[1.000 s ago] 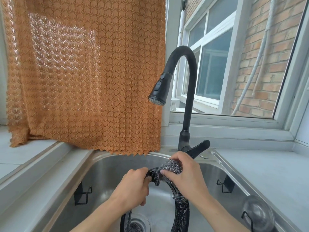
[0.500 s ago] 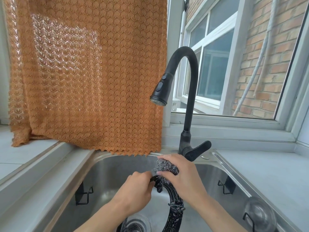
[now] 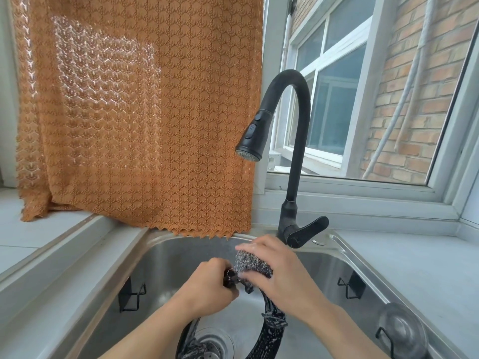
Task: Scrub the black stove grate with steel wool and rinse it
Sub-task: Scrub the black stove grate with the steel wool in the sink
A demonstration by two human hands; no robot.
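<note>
The black stove grate (image 3: 269,330) stands on edge inside the sink (image 3: 160,257), its ring arcing up from the drain (image 3: 210,343) near the sink's front edge to a top held between both hands. The left hand (image 3: 207,288) has its fingers curled tight round the upper left of the ring, steadying it. The right hand (image 3: 280,270) grips the steel wool (image 3: 250,263) and presses it on the ring's topmost part, just beside the left hand's knuckles, so the pad lies right of and slightly above that grip. From there the grate's suds-flecked rim curves down and toward the person under the right wrist, and I judge the next scrubbing strokes should follow that arc. The faucet (image 3: 298,141) rises at the sink's back edge, its spray head directly above the hands; it looks to be off, though a faint drip is hard to rule out
</note>
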